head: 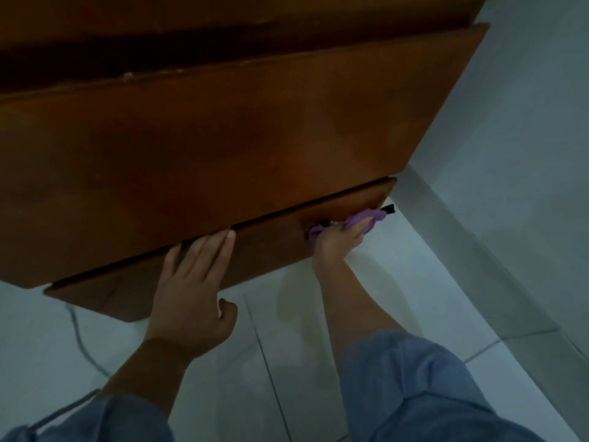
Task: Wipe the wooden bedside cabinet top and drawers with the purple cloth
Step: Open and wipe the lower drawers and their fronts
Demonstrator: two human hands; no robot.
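Note:
The wooden bedside cabinet (223,138) fills the upper half of the head view, seen from above and close. Its lower drawer front (267,240) slopes down to the left. My right hand (334,244) is shut on the bunched purple cloth (363,218) and presses it against the right end of that drawer front. My left hand (191,291) lies flat with fingers spread on the same drawer front, fingertips at the gap under the drawer above. Part of the cloth is hidden under my right hand.
Pale floor tiles (287,362) lie below the cabinet. A white wall (526,138) with a skirting strip runs down the right side. A thin pale cable (79,339) trails on the floor at the left. Blue sleeves cover both forearms.

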